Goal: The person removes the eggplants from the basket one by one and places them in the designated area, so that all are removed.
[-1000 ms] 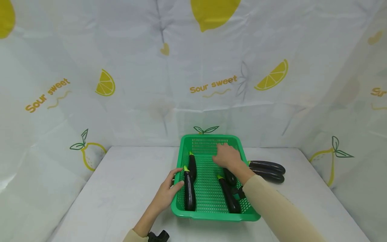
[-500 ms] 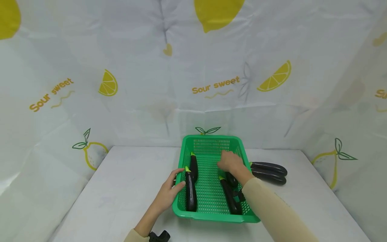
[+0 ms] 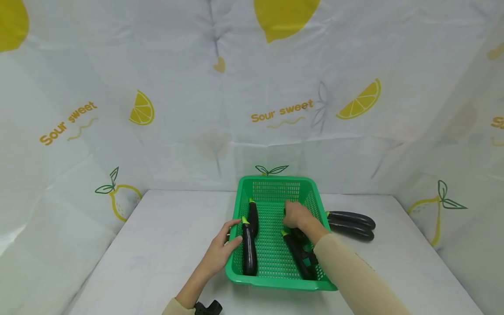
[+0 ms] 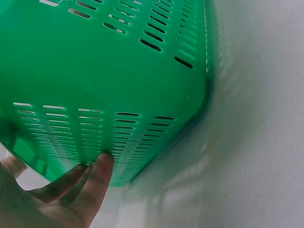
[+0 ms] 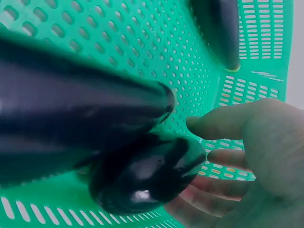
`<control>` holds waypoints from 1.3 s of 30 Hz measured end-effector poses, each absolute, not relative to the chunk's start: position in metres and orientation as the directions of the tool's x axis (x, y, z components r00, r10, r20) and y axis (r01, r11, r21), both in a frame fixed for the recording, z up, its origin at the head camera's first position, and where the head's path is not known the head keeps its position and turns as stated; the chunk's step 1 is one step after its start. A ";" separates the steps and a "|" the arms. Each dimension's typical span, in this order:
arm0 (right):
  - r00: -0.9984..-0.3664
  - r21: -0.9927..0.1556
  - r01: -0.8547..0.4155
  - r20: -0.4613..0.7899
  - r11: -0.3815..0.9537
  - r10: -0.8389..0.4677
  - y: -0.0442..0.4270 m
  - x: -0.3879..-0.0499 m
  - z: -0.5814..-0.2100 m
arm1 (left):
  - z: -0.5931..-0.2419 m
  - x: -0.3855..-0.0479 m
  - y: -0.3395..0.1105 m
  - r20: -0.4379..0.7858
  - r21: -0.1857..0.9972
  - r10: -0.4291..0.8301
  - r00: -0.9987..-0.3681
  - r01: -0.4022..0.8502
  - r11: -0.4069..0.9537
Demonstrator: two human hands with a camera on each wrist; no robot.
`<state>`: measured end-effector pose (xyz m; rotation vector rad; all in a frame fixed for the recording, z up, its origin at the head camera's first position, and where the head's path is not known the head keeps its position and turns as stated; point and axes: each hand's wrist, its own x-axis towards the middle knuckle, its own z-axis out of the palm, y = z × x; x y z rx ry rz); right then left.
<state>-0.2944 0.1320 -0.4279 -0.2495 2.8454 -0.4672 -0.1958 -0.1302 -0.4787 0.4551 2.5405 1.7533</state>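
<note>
A green plastic basket (image 3: 275, 283) stands on the table with several dark eggplants in it. My left hand (image 3: 218, 249) holds the basket's left rim, thumb on the rim and fingers (image 4: 92, 190) along the outer slotted wall. My right hand (image 3: 299, 216) is inside the basket at the right. In the right wrist view its loosely bent fingers lie beside the rounded end of an eggplant (image 5: 142, 178), thumb apart from it. Another eggplant (image 3: 297, 256) lies alongside. Two eggplants (image 3: 250, 251) lie along the basket's left side. The right forearm partly hides the right-side eggplants.
Two more eggplants (image 3: 352, 224) lie side by side on the white table (image 3: 169, 232), right of the basket. A white sheet with lemon prints (image 3: 189, 144) hangs behind and at both sides. Black straps (image 3: 208, 307) are on the wrists.
My right hand has come down and nearer within the basket. The green tip of the near right eggplant has shifted slightly left. My left hand stays at the rim.
</note>
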 end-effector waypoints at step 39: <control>-0.889 -0.273 -0.374 -0.168 0.886 -0.426 0.110 -0.282 -0.412 | -0.481 -0.195 -0.130 0.157 0.919 0.242 -0.958 0.231 0.319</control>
